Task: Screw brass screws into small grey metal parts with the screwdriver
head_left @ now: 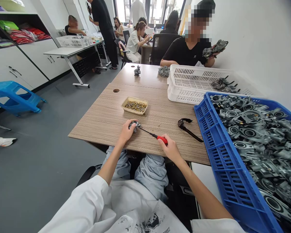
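Observation:
My left hand is closed around a small grey metal part near the front edge of the wood-grain table. In my right hand is a screwdriver with a red and black handle. Its thin shaft points left, and the tip meets the metal part; the exact contact spot is too small to tell. Beyond my hands sits a cream tray of small brass-coloured screws. Two loose screws lie to the right of the metal part.
A black wristwatch lies at the right. Next to it stands a blue crate full of metal parts, with a white crate behind. Across the table, a person holds a metal part. Another part stands at the far side.

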A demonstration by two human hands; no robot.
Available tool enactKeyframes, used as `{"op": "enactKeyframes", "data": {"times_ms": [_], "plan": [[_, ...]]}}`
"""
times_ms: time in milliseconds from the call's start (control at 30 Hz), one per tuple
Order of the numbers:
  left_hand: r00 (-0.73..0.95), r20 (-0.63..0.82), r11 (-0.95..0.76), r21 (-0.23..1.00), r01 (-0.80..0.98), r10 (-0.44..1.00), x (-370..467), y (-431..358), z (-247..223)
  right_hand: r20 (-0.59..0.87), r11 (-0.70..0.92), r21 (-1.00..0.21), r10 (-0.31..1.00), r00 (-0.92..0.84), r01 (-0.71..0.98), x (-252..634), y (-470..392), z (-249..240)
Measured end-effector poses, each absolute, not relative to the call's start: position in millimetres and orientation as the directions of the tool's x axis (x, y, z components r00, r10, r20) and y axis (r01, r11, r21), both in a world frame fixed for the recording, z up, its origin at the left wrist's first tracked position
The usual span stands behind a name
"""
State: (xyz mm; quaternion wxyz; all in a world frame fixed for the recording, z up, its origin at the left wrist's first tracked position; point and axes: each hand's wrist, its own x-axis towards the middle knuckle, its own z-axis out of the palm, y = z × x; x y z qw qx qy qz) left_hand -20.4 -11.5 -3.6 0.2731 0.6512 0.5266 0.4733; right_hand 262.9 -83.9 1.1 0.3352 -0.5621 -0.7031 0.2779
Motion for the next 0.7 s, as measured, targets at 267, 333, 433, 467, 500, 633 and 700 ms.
{"op": "enactKeyframes", "data": {"times_ms": [267, 333, 433, 467, 500, 633, 700], "plan": [[-0.006, 0.322, -0.289, 0.859, 0.422, 0.947, -19.8, -12.8, -1.1, 0.147, 0.203, -0.765, 0.979, -0.141, 0.612, 262.2, -84.1, 3.1], [-0.009, 0.318, -0.284, 0.860, 0.424, 0.948, -19.6, -13.1, -0.7, 0.146, 0.201, -0.760, 0.979, -0.140, 0.618, 262.1, -84.2, 3.8], [-0.006, 0.316, -0.283, 0.858, 0.428, 0.949, -19.6, -13.1, -0.6, 0.151, 0.202, -0.760, 0.979, -0.134, 0.618, 262.2, -84.2, 3.8], [-0.004, 0.317, -0.285, 0.858, 0.428, 0.948, -19.8, -13.0, -0.7, 0.151, 0.202, -0.762, 0.979, -0.135, 0.616, 262.3, -84.2, 3.6], [-0.002, 0.320, -0.288, 0.857, 0.428, 0.948, -19.9, -12.8, -1.0, 0.150, 0.201, -0.763, 0.979, -0.135, 0.614, 262.4, -84.2, 3.4], [0.003, 0.326, -0.297, 0.856, 0.424, 0.945, -20.3, -12.3, -2.1, 0.148, 0.202, -0.766, 0.979, -0.138, 0.610, 262.6, -84.3, 2.7], [0.002, 0.328, -0.298, 0.857, 0.420, 0.945, -20.3, -12.1, -2.3, 0.150, 0.204, -0.766, 0.979, -0.139, 0.609, 262.4, -84.4, 3.1]]}}
